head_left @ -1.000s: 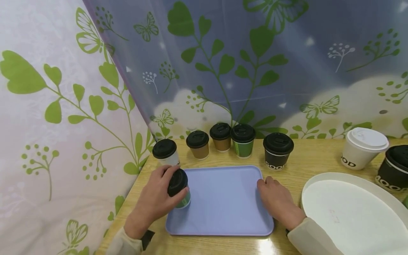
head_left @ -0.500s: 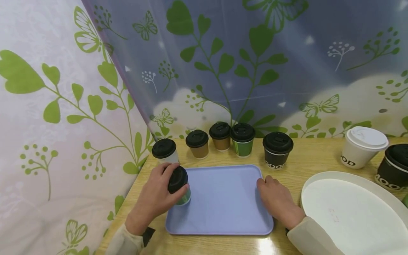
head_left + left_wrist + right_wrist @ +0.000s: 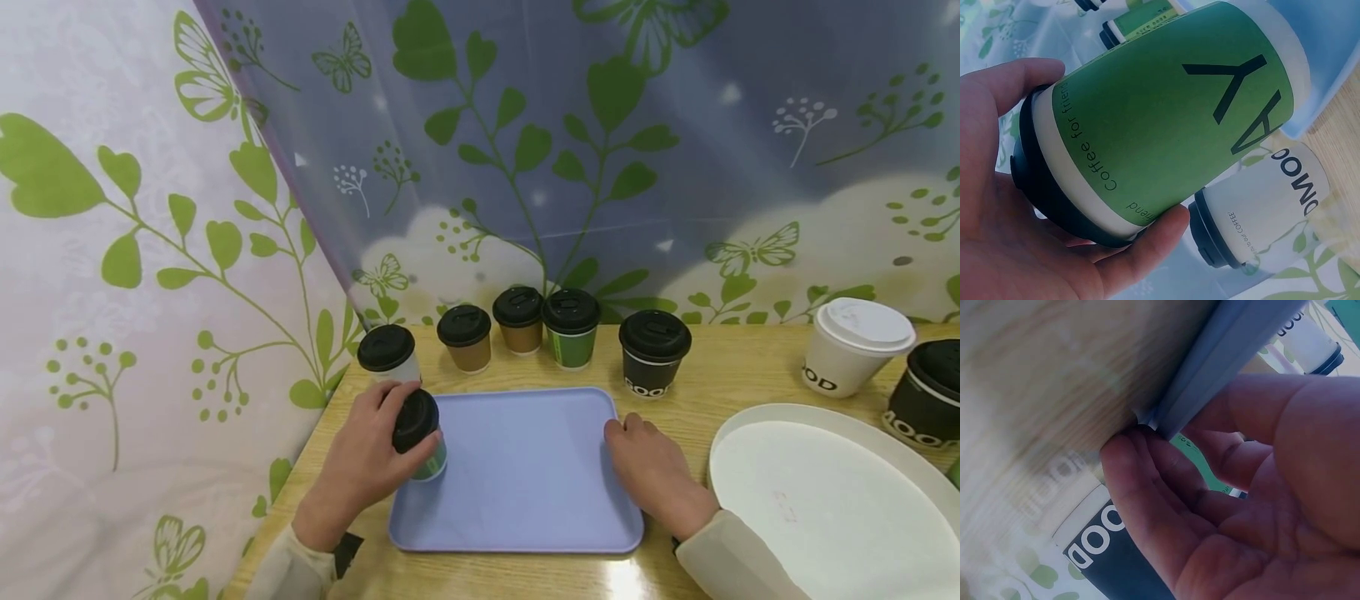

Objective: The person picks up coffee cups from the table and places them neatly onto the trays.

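My left hand (image 3: 363, 446) grips a green paper coffee cup (image 3: 431, 465) by its black lid, fingers and thumb spread round it from above. The cup stands upright at the left side of a lavender-blue tray (image 3: 525, 475). Close up in the left wrist view, the cup (image 3: 1172, 119) shows large dark letters, and the thumb and fingers curl round the lid end. On the tray's right edge, my right hand (image 3: 652, 467) holds the rim. The right wrist view has its fingers bent at the tray rim (image 3: 1210, 369), with the thumb on the other side.
Behind the tray stand a white cup (image 3: 399, 371) with a black lid, two brown cups (image 3: 471, 357), a green cup (image 3: 573, 350) and a black cup (image 3: 649, 375). To the right are a round white tray (image 3: 738, 425), a white-lidded cup (image 3: 840, 358) and another black cup (image 3: 918, 408).
My left hand and the green cup have shifted very slightly left at the tray's edge. The right hand and the tray keep their places.
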Motion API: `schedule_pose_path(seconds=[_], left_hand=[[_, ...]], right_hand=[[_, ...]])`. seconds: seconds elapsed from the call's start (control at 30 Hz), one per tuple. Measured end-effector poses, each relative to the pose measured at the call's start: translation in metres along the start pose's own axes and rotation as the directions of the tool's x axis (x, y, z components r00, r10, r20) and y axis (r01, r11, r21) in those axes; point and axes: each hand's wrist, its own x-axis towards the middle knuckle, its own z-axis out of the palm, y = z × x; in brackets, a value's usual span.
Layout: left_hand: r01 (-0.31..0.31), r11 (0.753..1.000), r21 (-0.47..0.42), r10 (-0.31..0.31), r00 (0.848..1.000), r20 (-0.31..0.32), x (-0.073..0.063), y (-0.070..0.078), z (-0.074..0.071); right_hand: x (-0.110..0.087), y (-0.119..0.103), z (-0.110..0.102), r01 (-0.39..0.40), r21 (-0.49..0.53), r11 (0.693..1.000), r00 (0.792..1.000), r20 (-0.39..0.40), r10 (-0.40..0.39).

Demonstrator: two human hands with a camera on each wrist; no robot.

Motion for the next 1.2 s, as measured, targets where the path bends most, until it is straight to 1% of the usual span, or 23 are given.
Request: schedule_pose_path(seconds=[0.6, 0.8, 0.9, 1.1, 1.2], left_hand=[[0.002, 1.0, -0.004, -0.002, 1.0, -0.013, -0.0003, -0.0064, 0.0014], [0.002, 1.0, 0.01, -0.002, 1.0, 0.0, 0.0023, -0.005, 0.0005], [-0.007, 1.0, 0.018, 0.007, 1.0, 0.001, 0.0036, -0.0047, 0.0005], [-0.036, 0.999, 0.019, 0.037, 0.999, -0.021, 0.0051, -0.0065, 0.0012], [-0.038, 0.999, 0.024, 0.039, 0.999, -0.024, 0.0039, -0.0081, 0.0013]], right_hand=[[0.0, -0.0003, -0.0011, -0.002, 0.004, 1.0, 1.0, 0.016, 0.002], [0.0003, 0.0, -0.0018, -0.005, 0.0, 1.0, 1.0, 0.017, 0.005], [0.0003, 0.0001, -0.0022, -0.006, 0.003, 1.0, 1.0, 0.023, 0.006], [0.0004, 0.0005, -0.0017, -0.004, 0.003, 1.0, 1.0, 0.026, 0.004], [0.0009, 0.0007, -0.0012, -0.001, -0.003, 1.0, 1.0, 0.029, 0.001]])
